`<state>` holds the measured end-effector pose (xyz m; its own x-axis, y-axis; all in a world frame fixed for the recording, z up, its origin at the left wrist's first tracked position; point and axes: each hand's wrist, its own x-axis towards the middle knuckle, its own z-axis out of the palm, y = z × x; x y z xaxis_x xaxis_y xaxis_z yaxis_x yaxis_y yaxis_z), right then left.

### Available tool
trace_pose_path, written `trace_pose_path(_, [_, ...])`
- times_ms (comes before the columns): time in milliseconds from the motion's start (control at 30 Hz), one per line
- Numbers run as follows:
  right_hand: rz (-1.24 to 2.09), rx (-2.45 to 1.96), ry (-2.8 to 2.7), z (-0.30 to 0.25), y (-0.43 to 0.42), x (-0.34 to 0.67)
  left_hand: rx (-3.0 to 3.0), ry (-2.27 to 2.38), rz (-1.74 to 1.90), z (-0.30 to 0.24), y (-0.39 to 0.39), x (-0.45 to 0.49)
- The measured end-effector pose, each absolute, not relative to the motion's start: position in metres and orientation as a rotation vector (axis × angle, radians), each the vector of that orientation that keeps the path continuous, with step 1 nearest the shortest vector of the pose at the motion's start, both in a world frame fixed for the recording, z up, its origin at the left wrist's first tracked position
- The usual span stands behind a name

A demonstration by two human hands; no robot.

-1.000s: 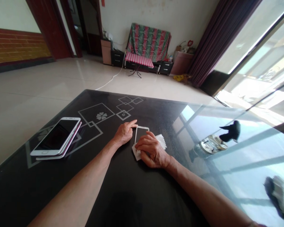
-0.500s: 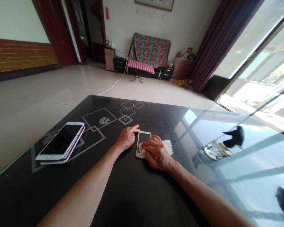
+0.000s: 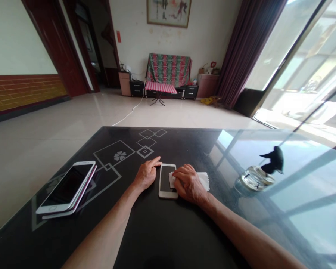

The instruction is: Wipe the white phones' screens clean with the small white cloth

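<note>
A white smartphone [image 3: 168, 194] with a dark screen lies flat on the black table. At its upper left corner is my left hand [image 3: 147, 173], a finger stretched out to the phone's edge and the others partly bent; it grips nothing. My right hand [image 3: 189, 183] presses a white cloth [image 3: 203, 181] with a zigzag edge onto the right side of the screen. Its fingers are bent over the cloth and cover part of it and of the phone.
Stacked phones, a white one [image 3: 68, 186] on top, lie on the left of the table [image 3: 145, 235]. To the right stands a clear spray bottle [image 3: 256, 178] with a black trigger head. A striped small table [image 3: 160, 87] stands across the room.
The right hand and cloth have shifted from the phone's lower left toward its right side, baring more screen. The left hand stays at the corner. The camera has tilted up.
</note>
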<state>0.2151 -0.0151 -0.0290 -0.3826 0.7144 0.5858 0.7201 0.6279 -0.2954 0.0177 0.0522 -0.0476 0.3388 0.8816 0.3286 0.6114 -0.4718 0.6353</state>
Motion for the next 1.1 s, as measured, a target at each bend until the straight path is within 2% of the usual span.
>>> trace_pose_path(133, [-0.027, -1.167, -2.161, -0.028, -0.018, 0.212, 2.201, 1.287, 0.955, -0.052, 0.053, 0.017])
trace_pose_path(400, [0.122, -0.959, -2.415, -0.014, -0.031, 0.193, 2.193, 1.278, 0.969, -0.053, 0.053, 0.019])
trace_pose_path(600, [0.127, -0.921, -2.396, -0.017, -0.027, 0.195, 2.183, 1.290, 0.966, -0.052, 0.053, 0.019])
trace_pose_path(900, [-0.041, -1.248, -2.169, -0.032, -0.011, 0.213, 2.159, 1.277, 0.971, -0.052, 0.053, 0.020])
trace_pose_path(1100, [0.017, -1.190, -2.335, -0.020, -0.020, 0.199, 2.152, 1.273, 0.972, -0.052, 0.053, 0.020])
